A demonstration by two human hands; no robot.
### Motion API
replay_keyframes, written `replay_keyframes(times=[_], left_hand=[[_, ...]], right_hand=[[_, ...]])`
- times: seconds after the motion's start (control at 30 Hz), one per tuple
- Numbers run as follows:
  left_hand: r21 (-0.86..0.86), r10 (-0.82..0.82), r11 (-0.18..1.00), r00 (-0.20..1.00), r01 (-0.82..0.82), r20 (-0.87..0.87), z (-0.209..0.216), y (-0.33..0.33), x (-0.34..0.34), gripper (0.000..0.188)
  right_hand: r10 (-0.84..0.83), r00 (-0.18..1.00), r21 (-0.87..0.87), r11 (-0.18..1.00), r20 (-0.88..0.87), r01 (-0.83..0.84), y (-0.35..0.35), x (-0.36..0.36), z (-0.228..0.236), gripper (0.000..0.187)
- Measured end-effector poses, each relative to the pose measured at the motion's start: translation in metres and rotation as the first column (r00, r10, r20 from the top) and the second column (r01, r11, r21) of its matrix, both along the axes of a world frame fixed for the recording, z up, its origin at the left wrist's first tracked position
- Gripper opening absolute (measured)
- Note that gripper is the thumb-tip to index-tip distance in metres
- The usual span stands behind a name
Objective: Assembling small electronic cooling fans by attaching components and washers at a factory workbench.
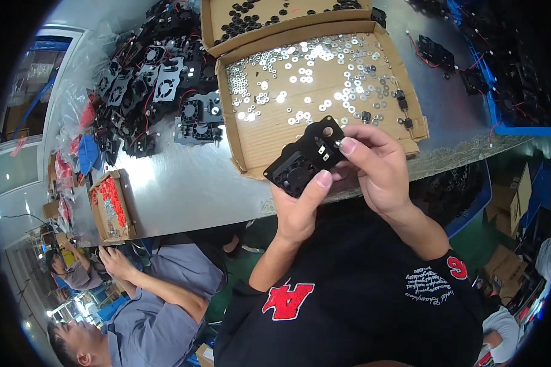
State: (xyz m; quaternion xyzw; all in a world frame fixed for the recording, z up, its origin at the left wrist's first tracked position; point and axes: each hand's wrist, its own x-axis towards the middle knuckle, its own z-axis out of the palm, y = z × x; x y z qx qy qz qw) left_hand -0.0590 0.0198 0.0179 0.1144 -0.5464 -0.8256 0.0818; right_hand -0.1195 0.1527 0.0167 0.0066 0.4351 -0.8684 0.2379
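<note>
My left hand [297, 211] grips a black bracket with a small fan [300, 175] on it, thumb pressed on its near edge. The bracket is tilted, with its fan end to the lower left. Two small pale metal pieces show on its face, and there is a round hole near its far right corner. My right hand [382, 171] is closed at the bracket's right end, thumb and fingers pinching a small shiny metal part [339, 144] against or just above it. What kind of part it is cannot be made out. Some right fingers are hidden behind the bracket.
Just beyond my hands lies a cardboard tray [269, 137] of loose washers; another tray [288, 30] behind it holds black rings. Fan assemblies [147, 79] are heaped at the left. A small box of red parts [113, 202] stands near a co-worker [147, 293] on the left.
</note>
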Motion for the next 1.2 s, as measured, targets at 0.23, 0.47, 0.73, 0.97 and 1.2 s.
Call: replay_keyframes(times=[0.23,0.47,0.73,0.97,1.2], left_hand=[[-0.020,0.048,0.999,0.997,-0.049,-0.063,-0.012,-0.002,0.006,0.054],[-0.146,0.035,0.989,0.999,-0.037,-0.011,0.010,0.001,-0.010,0.025],[0.004,-0.047,0.999,0.998,0.047,0.039,0.016,-0.013,-0.002,0.036],[-0.018,-0.049,0.998,0.990,0.052,0.133,0.014,-0.027,-0.008,0.038],[-0.032,0.010,0.999,0.989,-0.005,0.151,0.012,-0.023,-0.008,0.033]], right_hand=[[-0.061,0.997,-0.135,0.989,0.052,0.067,-0.010,0.004,-0.001,0.020],[-0.041,0.999,-0.054,0.998,-0.019,0.040,-0.014,0.011,-0.011,0.021],[-0.059,0.985,0.052,0.996,-0.163,0.068,-0.010,0.013,-0.015,0.020],[-0.089,0.839,0.397,0.851,-0.536,0.344,-0.017,0.008,-0.004,0.028],[0.150,0.484,0.435,0.709,-0.862,0.555,-0.005,-0.005,-0.003,0.025]])
